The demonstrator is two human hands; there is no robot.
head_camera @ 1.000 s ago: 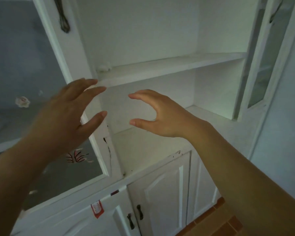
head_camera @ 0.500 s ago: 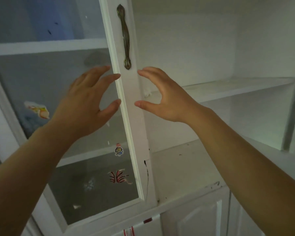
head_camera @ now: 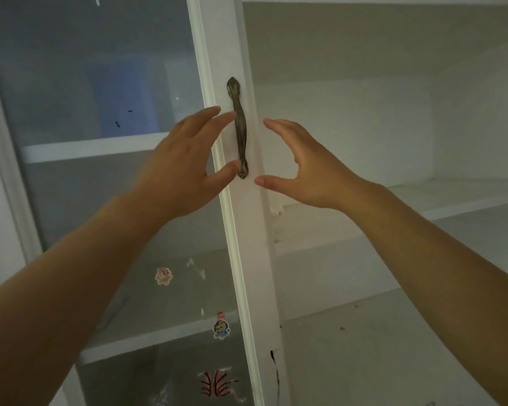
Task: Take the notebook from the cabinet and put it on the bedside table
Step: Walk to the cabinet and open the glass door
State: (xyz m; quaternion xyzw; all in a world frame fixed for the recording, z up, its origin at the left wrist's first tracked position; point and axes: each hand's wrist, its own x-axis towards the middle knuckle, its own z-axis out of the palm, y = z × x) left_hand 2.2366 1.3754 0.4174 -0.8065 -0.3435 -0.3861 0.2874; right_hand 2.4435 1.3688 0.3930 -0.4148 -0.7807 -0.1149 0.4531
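White cabinet point(head_camera: 364, 142), one handle point(head_camera: 240, 133); left hand point(head_camera: 182, 165), right hand point(head_camera: 308, 174), grips wide, empty.

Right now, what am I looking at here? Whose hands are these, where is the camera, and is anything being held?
There is no machine here. A person wears a camera on the head, so the single picture looks out over their own bare arms. The left hand and the right hand are both raised and open, holding nothing. Between them hangs a dark metal handle on a white glass door with small stickers on it. The left fingertips are at or very near the handle; I cannot tell whether they touch it. To the right is an open cabinet with a white shelf. No notebook is visible, though a blurred blue shape shows behind the glass.
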